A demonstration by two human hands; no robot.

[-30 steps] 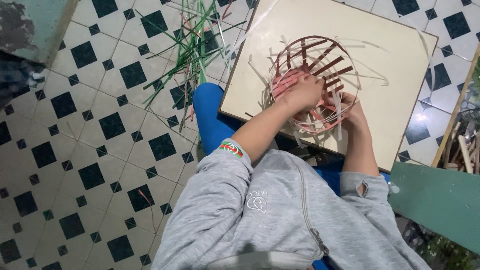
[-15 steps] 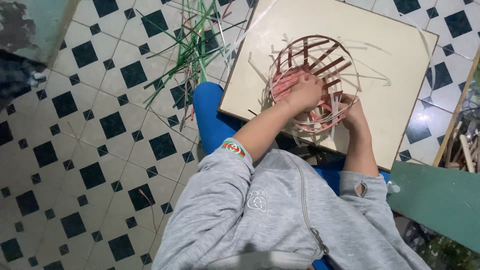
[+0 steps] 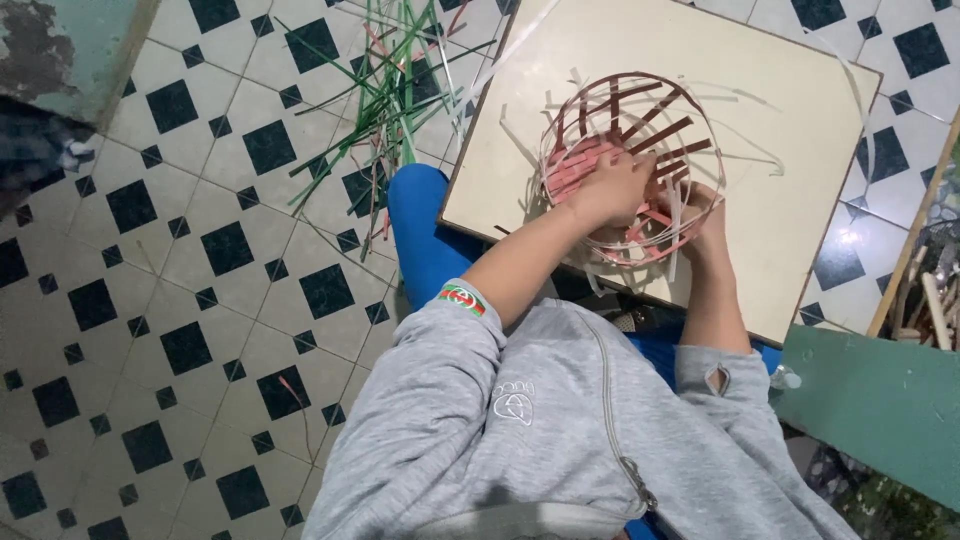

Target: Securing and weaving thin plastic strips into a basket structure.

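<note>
Strips [image 3: 400, 90], green and loose, lie on the tiled floor [image 3: 180, 260] left of the square surface [image 3: 800, 130]. Half-woven basket [image 3: 630, 165] sits mid-surface, red and white strips. Left hand [image 3: 612, 188] reaches inside it, fingers closed on strips; right hand [image 3: 705, 215] grips the near rim from outside. Pose nearly unchanged from half a second ago.

One half-woven red-and-white strip basket [image 3: 630, 165]; one square cream board [image 3: 790, 120]; two bare hands [image 3: 612, 188]; one loose green strip pile [image 3: 400, 90].
</note>
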